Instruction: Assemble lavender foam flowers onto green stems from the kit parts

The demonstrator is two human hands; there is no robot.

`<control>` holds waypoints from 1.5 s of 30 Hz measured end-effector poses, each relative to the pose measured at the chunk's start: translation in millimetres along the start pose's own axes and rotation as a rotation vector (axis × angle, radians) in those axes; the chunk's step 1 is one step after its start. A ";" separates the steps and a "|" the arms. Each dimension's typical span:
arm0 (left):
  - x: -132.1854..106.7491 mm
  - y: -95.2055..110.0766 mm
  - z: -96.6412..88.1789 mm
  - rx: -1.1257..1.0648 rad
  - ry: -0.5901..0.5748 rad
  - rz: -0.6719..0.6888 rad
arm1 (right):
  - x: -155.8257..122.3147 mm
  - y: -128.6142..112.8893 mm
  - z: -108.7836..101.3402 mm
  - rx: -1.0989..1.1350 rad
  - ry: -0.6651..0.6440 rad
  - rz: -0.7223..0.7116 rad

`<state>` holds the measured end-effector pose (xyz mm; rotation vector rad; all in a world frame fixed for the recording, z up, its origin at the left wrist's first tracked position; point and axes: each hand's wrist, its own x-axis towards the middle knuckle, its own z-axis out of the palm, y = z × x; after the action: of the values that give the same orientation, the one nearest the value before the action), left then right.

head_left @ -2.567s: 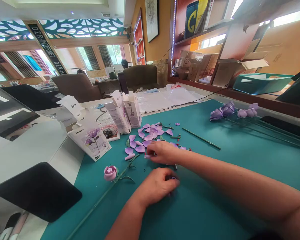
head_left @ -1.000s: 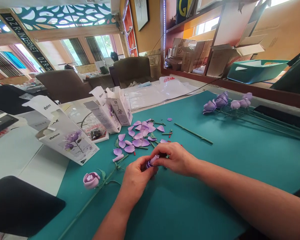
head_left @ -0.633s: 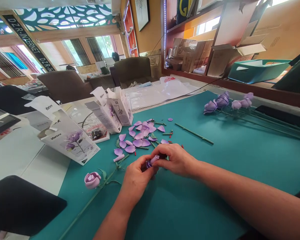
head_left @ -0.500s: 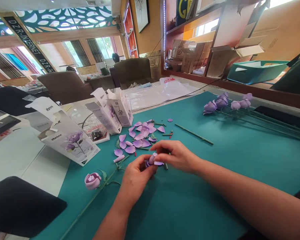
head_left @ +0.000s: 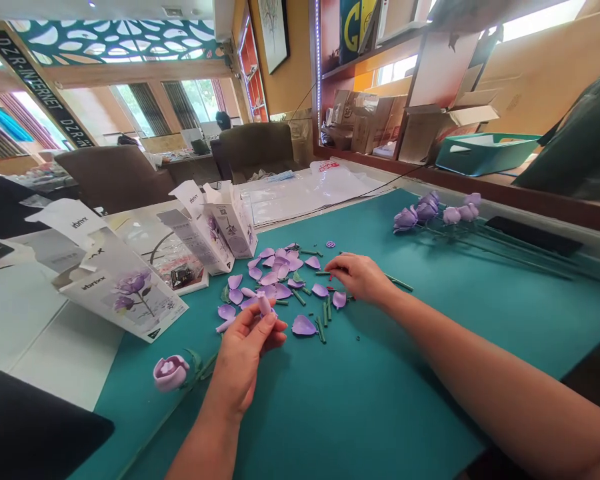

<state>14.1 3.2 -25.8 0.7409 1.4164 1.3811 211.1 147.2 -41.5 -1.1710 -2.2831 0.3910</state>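
Note:
My left hand (head_left: 245, 353) is raised above the teal cutting mat (head_left: 380, 400), its fingers curled around a small lilac foam flower bud (head_left: 264, 304). My right hand (head_left: 360, 277) rests farther right with its fingers spread, touching down among short green stem pieces (head_left: 321, 322) and holding nothing I can see. Loose lilac foam petals (head_left: 275, 273) lie scattered in a heap between the hands. One single petal (head_left: 304, 325) sits just beyond my left fingers. A long green stem (head_left: 400, 283) runs out from under my right hand.
A finished pink-lilac rose on a stem (head_left: 170, 372) lies at the mat's left. A bunch of lilac flowers (head_left: 420, 212) lies at the far right. Open printed boxes (head_left: 123, 293) stand left, beside a black pad (head_left: 30, 427). Plastic sheeting, armchairs and shelved cartons lie beyond.
My hands have come apart. The left hand has drawn back toward me with the bud, and the right hand has moved right and away, over the stem pieces.

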 end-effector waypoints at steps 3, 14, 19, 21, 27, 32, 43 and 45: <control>-1.1 -0.5 1.6 0.013 -0.017 -0.015 | 3.6 6.4 -8.3 -0.055 -0.095 0.053; -0.3 -0.6 2.4 -0.009 -0.039 -0.062 | -7.1 -0.8 -12.5 -0.202 -0.459 -0.141; -3.9 1.6 4.2 0.008 -0.086 -0.052 | -3.4 7.6 -4.5 -0.215 -0.456 -0.124; -5.3 1.6 4.1 0.006 -0.092 -0.046 | -2.1 7.0 -4.3 -0.214 -0.441 -0.120; -6.3 -0.5 4.7 0.025 -0.118 -0.006 | -7.3 -15.7 -14.3 0.100 -0.269 -0.041; -6.6 -1.7 6.4 0.066 -0.135 0.007 | -17.5 -38.7 -14.1 0.545 -0.329 0.015; -5.6 -4.5 9.6 0.107 -0.132 0.071 | -27.4 -58.7 -9.5 0.662 -0.339 -0.011; -5.5 -4.9 10.0 0.111 -0.144 0.081 | -28.2 -59.8 -7.4 0.632 -0.310 0.002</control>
<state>26.2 1.0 -28.0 0.9607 1.3702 1.2907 189.5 89.7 -16.1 -0.8224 -2.1432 1.2586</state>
